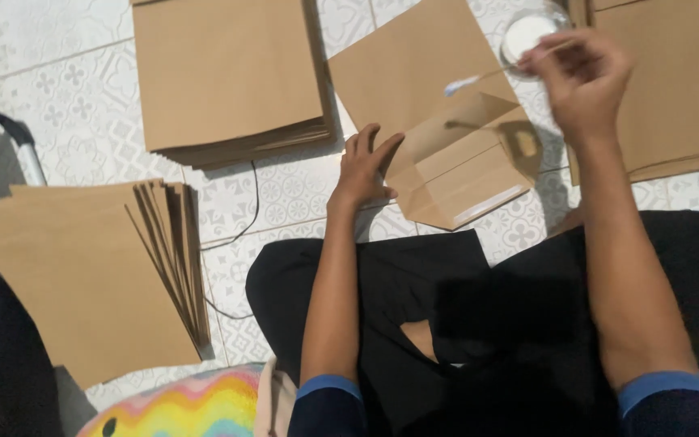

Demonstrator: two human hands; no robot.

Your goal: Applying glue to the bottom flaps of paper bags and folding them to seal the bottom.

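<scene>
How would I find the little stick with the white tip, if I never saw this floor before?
Look at the patterned tile floor, top right, where the right hand is raised above a folded brown paper bag. The thin stick is pinched in those fingers; unlike the flat brown papers around, it is skinny with a white blob.

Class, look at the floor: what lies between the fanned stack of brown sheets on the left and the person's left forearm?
In the head view, a thin dark cable runs over bare patterned floor tiles between the fanned stack and the left forearm.
</scene>
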